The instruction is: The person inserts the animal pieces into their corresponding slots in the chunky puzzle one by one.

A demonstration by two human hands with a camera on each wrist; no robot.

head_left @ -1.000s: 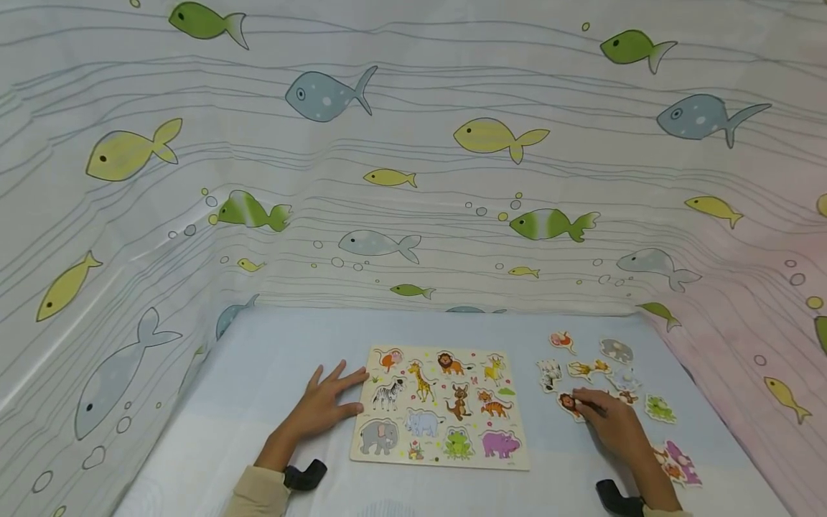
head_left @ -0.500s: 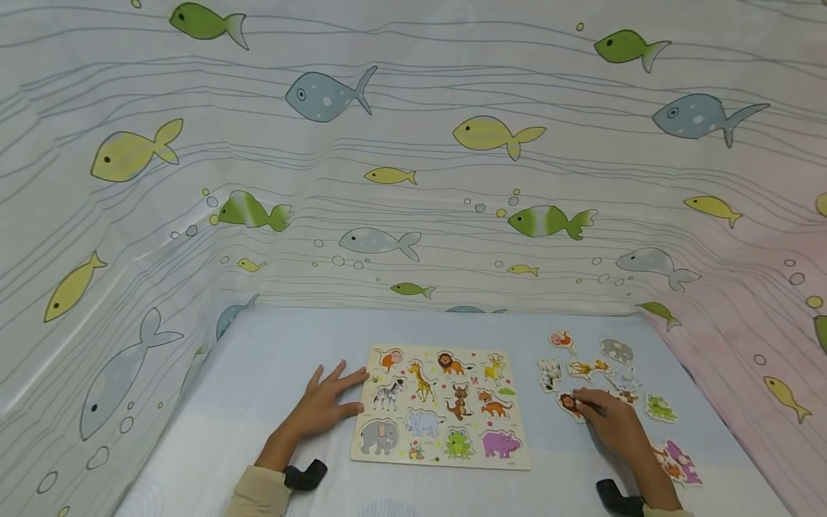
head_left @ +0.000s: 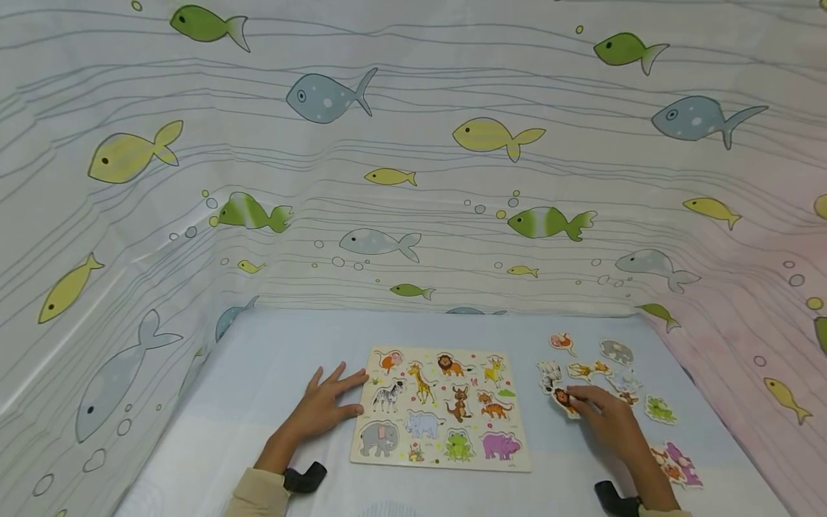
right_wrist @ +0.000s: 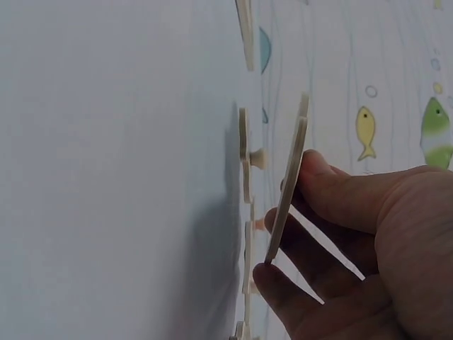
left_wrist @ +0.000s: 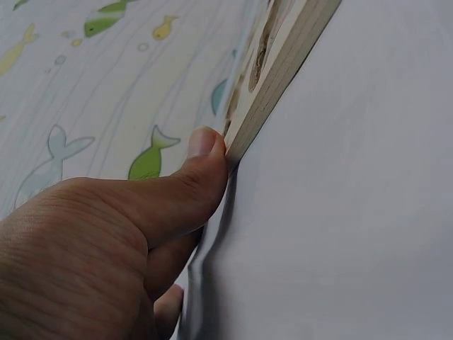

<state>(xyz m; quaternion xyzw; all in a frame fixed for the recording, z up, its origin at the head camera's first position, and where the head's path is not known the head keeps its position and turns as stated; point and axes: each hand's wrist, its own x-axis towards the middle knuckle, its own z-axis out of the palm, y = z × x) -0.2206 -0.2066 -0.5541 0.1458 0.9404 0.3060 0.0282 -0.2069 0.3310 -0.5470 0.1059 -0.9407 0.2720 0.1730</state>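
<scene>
A wooden animal puzzle board (head_left: 517,463) lies flat on the table, bearing animal pictures in outlined shapes. My left hand (head_left: 325,403) rests at its left side with fingers spread; in the left wrist view the thumb (left_wrist: 205,159) touches the board's edge. My right hand (head_left: 604,425) pinches a lion puzzle piece (head_left: 561,398) between thumb and fingers. The right wrist view shows this piece (right_wrist: 289,188) edge-on, tilted and apart from the tabletop. Just beyond it lies a zebra piece (head_left: 550,372), partly covered by the lion piece in the head view.
Several loose pieces lie right of the board, including a monkey (head_left: 562,342), an elephant (head_left: 616,350), a giraffe (head_left: 589,368), a frog (head_left: 660,408) and a purple hippo (head_left: 681,463). A fish-patterned cloth (head_left: 439,208) surrounds the table (head_left: 297,337).
My right hand has lifted the lion piece off the table and shifted it slightly left and away, towards the zebra piece. The left hand and board have stayed put.
</scene>
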